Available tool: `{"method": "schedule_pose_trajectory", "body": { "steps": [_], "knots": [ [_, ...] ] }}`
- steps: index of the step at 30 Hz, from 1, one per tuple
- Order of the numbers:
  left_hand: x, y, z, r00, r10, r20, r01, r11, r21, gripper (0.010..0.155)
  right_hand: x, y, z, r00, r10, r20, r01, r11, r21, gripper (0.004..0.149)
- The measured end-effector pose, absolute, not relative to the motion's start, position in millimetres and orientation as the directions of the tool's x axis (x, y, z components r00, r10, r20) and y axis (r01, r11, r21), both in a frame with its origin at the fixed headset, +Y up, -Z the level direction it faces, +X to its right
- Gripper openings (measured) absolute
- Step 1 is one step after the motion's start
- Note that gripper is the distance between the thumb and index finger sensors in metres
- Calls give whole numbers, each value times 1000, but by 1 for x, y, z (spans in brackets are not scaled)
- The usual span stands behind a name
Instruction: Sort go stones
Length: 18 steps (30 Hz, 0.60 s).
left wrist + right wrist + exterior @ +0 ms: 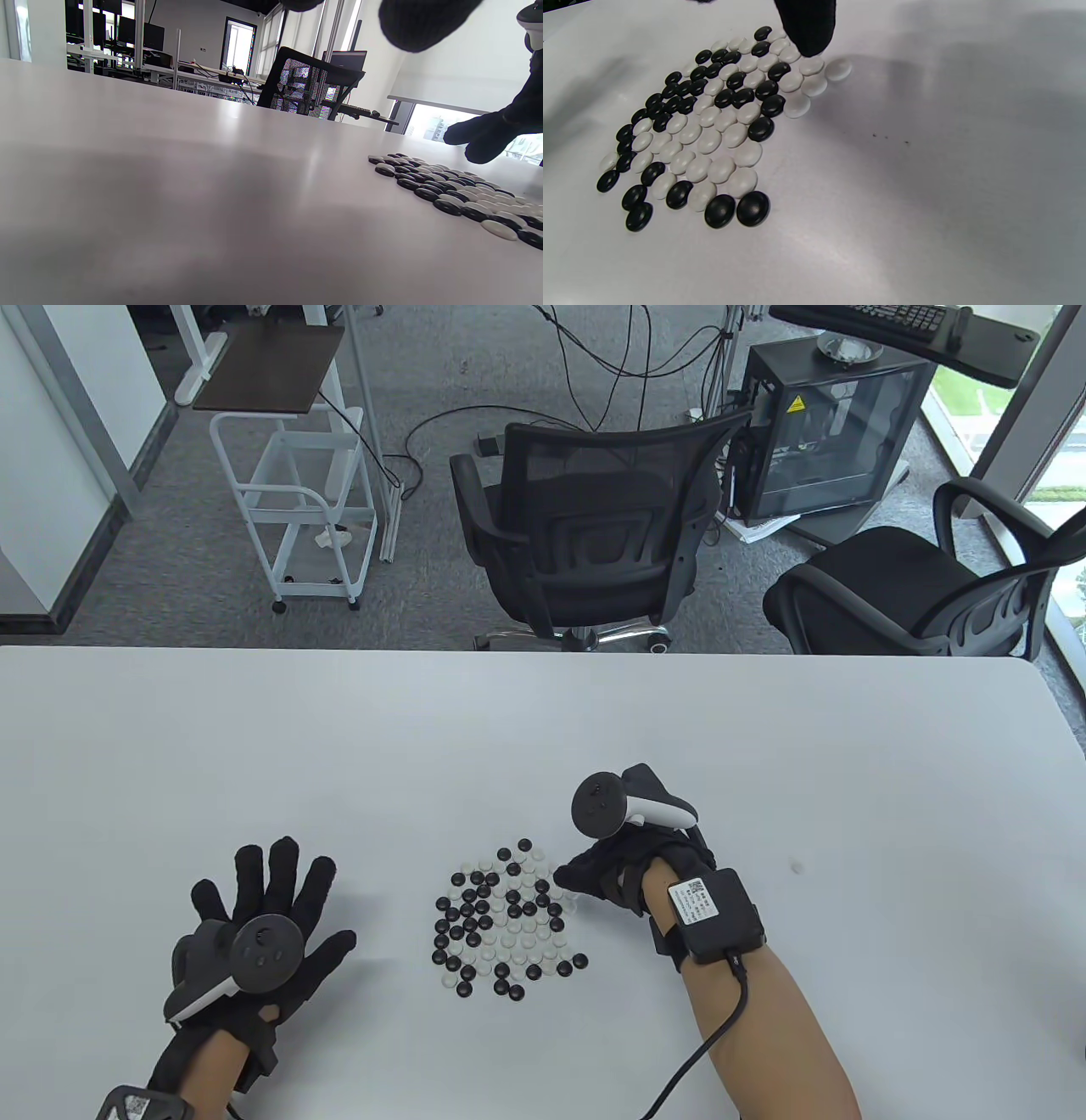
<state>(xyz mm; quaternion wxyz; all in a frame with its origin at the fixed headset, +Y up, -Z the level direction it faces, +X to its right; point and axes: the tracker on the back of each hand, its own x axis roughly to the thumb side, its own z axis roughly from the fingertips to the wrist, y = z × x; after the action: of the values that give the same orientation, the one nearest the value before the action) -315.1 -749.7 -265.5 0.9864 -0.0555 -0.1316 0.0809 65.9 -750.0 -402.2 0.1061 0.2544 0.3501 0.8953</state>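
Table view shows a pale grey desk (pixel 764 746). Near its front edge the left hand (pixel 254 937) lies flat on it, fingers (pixel 284 865) spread and straight, holding nothing. Just right of it, at the near middle, black and white stones (pixel 505 918) lie in one mixed flat patch. The right hand (pixel 624 869) hangs over the patch's right edge, fingers curled downward; the right wrist view shows one fingertip (pixel 806 27) at the white stones there, and whether it pinches one I cannot tell. Beyond the desk, grey carpet carries a black mesh chair (pixel 585 526), a second chair (pixel 933 585) to the right, a white cart (pixel 297 500) to the left and a computer case (pixel 836 432).
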Motion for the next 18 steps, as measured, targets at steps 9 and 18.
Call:
{"method": "schedule_pose_trajectory", "body": {
  "steps": [9, 18],
  "knots": [
    [-321, -749, -265, 954, 177, 241, -149, 980, -130, 84, 102, -759, -417, -926, 286, 245, -45, -731, 681, 64],
    [-322, -750, -266, 955, 178, 237, -149, 980, -135, 84, 205, -754, -419, -988, 150, -29, -132, -743, 656, 64]
  ]
}}
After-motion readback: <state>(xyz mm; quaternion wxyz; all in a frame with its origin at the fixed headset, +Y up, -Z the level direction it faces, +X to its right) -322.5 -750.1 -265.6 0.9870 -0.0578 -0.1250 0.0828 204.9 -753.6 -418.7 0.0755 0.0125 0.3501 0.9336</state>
